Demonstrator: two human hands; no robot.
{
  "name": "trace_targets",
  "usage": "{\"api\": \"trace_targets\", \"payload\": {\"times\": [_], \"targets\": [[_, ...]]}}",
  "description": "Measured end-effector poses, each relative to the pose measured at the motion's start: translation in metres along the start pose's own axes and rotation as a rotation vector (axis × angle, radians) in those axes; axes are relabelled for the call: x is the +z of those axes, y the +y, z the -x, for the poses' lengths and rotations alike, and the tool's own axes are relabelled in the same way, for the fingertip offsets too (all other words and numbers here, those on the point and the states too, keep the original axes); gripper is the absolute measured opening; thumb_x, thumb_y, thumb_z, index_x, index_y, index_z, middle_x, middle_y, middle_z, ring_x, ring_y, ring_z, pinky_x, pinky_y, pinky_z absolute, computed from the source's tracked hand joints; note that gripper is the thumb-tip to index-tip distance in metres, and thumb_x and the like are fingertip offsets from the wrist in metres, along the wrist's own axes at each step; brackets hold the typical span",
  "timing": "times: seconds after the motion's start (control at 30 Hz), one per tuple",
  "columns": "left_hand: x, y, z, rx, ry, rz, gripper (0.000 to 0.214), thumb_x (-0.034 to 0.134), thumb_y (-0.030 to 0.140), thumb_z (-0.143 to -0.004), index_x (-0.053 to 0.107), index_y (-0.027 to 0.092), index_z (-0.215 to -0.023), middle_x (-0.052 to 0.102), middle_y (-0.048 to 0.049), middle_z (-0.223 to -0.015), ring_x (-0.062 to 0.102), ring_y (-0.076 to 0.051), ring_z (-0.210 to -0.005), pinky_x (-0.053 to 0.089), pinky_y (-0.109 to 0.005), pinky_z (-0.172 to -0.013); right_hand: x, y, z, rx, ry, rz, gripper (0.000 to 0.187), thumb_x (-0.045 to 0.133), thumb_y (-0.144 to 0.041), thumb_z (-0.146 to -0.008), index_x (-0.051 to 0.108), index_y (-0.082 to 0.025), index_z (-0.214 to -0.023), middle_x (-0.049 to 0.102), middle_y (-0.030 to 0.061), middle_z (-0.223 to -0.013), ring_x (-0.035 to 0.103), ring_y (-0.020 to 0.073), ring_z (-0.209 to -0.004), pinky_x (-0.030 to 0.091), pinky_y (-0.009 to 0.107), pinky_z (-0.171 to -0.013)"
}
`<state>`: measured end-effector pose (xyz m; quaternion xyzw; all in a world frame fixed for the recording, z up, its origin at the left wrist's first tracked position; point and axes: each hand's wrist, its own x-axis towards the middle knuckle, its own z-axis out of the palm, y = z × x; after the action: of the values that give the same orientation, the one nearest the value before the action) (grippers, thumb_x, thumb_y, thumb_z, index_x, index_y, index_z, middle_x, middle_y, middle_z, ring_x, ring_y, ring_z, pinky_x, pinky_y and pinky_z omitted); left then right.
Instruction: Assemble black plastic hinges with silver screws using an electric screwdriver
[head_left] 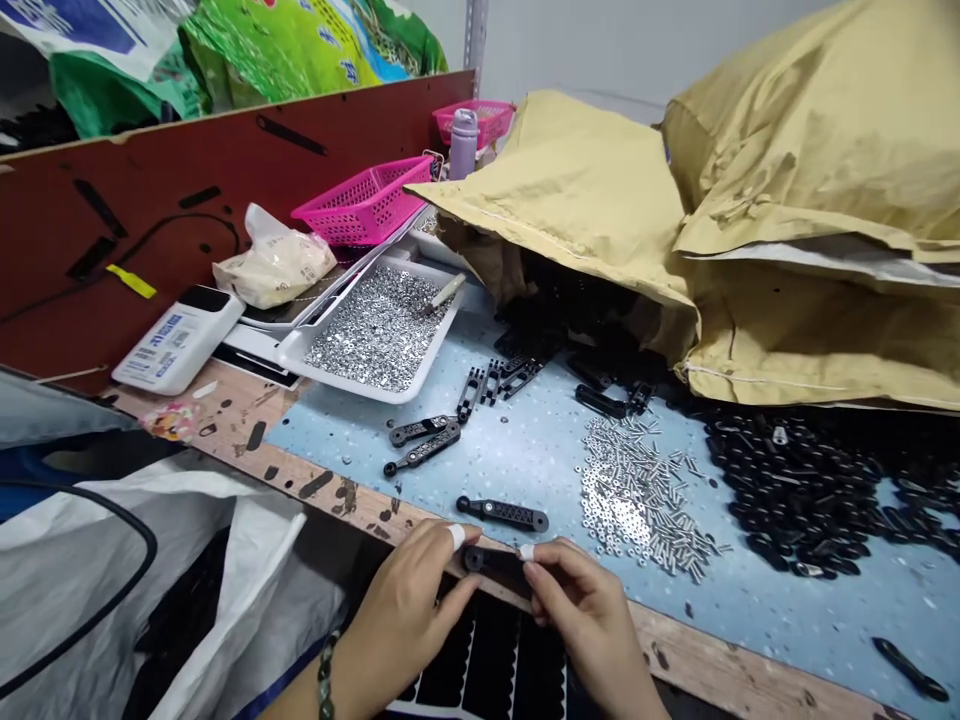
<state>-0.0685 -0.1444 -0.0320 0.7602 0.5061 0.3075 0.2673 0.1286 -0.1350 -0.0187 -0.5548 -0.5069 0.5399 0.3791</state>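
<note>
My left hand [409,610] and my right hand [581,600] are both closed on one black plastic arm piece [496,563] at the near edge of the table. Both index fingertips wear white tape. Just beyond it lies another black arm piece [502,513] on the blue mat [525,450]. To the right of my hands is a heap of small silver screws [637,495]. Two more black arm pieces [424,442] lie further left.
A white tray of silver nuts [382,325] stands at the back left, pink baskets [367,200] behind it. Tan sacks [750,220] spill black parts [810,490] on the right. A white bag [150,570] hangs open at my left.
</note>
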Motion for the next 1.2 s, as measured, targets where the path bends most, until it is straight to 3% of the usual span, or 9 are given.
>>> {"api": "trace_targets", "payload": {"times": [0.2,0.37,0.53,0.7,0.8,0.9,0.97,1.07,1.2], "targets": [[0.003,-0.002,0.000,-0.007,-0.009,0.048,0.021,0.049,0.016,-0.092,0.049,0.021,-0.112,0.060,-0.0065,-0.099,0.059,-0.022,-0.095,0.051,-0.036,-0.081,0.002,0.002,-0.001,-0.053,-0.016,0.145,0.022,0.058,-0.038,-0.085,0.065,-0.019,-0.076,0.054,0.0024,-0.069,0.054,0.0138,-0.055,0.042,0.023,-0.047],[0.006,-0.002,-0.001,0.083,0.025,0.063,0.018,0.045,0.011,-0.093,0.050,0.018,-0.108,0.060,-0.0070,-0.095,0.058,-0.021,-0.092,0.051,-0.035,-0.078,0.003,-0.004,-0.003,-0.137,-0.021,0.283,0.022,0.054,-0.034,-0.087,0.065,-0.019,-0.075,0.056,0.0030,-0.068,0.054,0.0143,-0.055,0.041,0.023,-0.047],[0.006,-0.003,-0.001,0.178,-0.025,0.016,0.025,0.038,0.006,-0.094,0.055,0.018,-0.108,0.060,-0.0084,-0.099,0.056,-0.021,-0.092,0.051,-0.036,-0.078,0.006,-0.004,-0.004,-0.200,-0.006,0.475,0.014,0.050,-0.029,-0.088,0.058,-0.020,-0.079,0.055,0.0005,-0.063,0.054,0.0140,-0.052,0.041,0.023,-0.048],[0.009,-0.006,0.001,0.232,0.011,-0.002,0.030,0.039,0.006,-0.094,0.057,0.018,-0.114,0.060,-0.0103,-0.105,0.056,-0.022,-0.097,0.052,-0.036,-0.081,0.000,0.001,0.004,-0.324,0.141,0.771,0.015,0.052,-0.035,-0.089,0.050,-0.021,-0.093,0.055,0.0005,-0.065,0.053,0.0158,-0.048,0.040,0.026,-0.041],[0.011,-0.008,0.001,0.230,0.042,0.000,0.029,0.040,0.007,-0.094,0.059,0.018,-0.111,0.060,-0.0101,-0.103,0.057,-0.022,-0.095,0.052,-0.037,-0.081,0.002,0.006,0.015,-0.569,0.214,0.951,0.025,0.055,-0.036,-0.088,0.057,-0.023,-0.110,0.062,0.0094,-0.088,0.061,0.0251,-0.075,0.050,0.037,-0.062],[0.012,-0.008,0.002,0.233,0.057,0.004,0.027,0.041,0.005,-0.092,0.060,0.016,-0.109,0.060,-0.0097,-0.102,0.057,-0.022,-0.096,0.051,-0.036,-0.084,0.009,0.014,0.024,-0.680,0.215,1.032,0.027,0.052,-0.024,-0.089,0.059,-0.029,-0.116,0.058,0.0107,-0.119,0.054,0.0327,-0.107,0.036,0.058,-0.096],[0.013,-0.007,0.002,0.234,0.064,-0.002,0.028,0.042,0.004,-0.092,0.060,0.016,-0.109,0.060,-0.0096,-0.102,0.057,-0.021,-0.097,0.051,-0.036,-0.084,0.011,0.018,0.028,-0.631,0.249,1.068,0.030,0.050,-0.019,-0.089,0.060,-0.030,-0.115,0.053,0.0086,-0.129,0.048,0.0353,-0.116,0.028,0.064,-0.100],[0.015,-0.007,0.002,0.229,0.079,-0.025,0.028,0.041,0.003,-0.092,0.060,0.016,-0.109,0.059,-0.0098,-0.101,0.056,-0.022,-0.097,0.051,-0.036,-0.084,0.003,0.023,0.037,-0.594,0.324,1.052,0.030,0.048,-0.017,-0.090,0.061,-0.030,-0.113,0.050,0.0086,-0.133,0.042,0.0386,-0.122,0.027,0.068,-0.099],[0.017,-0.010,-0.001,0.223,0.088,-0.036,0.028,0.040,0.008,-0.094,0.060,0.019,-0.110,0.059,-0.0092,-0.102,0.057,-0.023,-0.099,0.052,-0.038,-0.083,-0.026,0.039,0.072,-0.659,0.523,0.852,0.032,0.051,-0.013,-0.087,0.060,-0.030,-0.113,0.057,0.0107,-0.118,0.052,0.0337,-0.113,0.042,0.056,-0.094]]}}
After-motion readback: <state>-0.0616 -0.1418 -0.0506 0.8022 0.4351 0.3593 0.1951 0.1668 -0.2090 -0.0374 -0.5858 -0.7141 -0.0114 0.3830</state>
